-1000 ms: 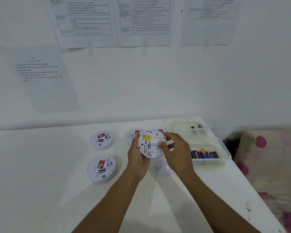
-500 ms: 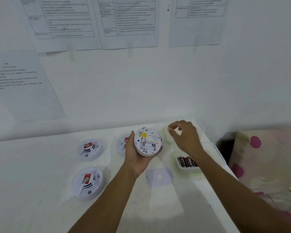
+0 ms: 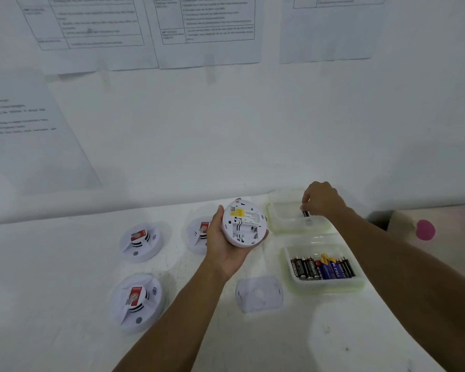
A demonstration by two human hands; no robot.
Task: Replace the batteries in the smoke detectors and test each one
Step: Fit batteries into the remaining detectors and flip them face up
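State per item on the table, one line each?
held smoke detector: back up, cover off, in left hand
back cover: loose on table
three other detectors: lying on table, untouched
near tray: open, holds batteries
far tray: open, nearly empty
right hand: pinching a battery over far tray

White table (image 3: 65, 304), three detectors (image 3: 137, 300), two tubs (image 3: 325, 284)

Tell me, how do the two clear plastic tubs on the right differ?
The near tub holds a packed row of batteries; the far tub looks almost empty. The right hand reaches into the far tub, pinching a dark battery, while nothing touches the near tub. Both are clear, rectangular and lidless.
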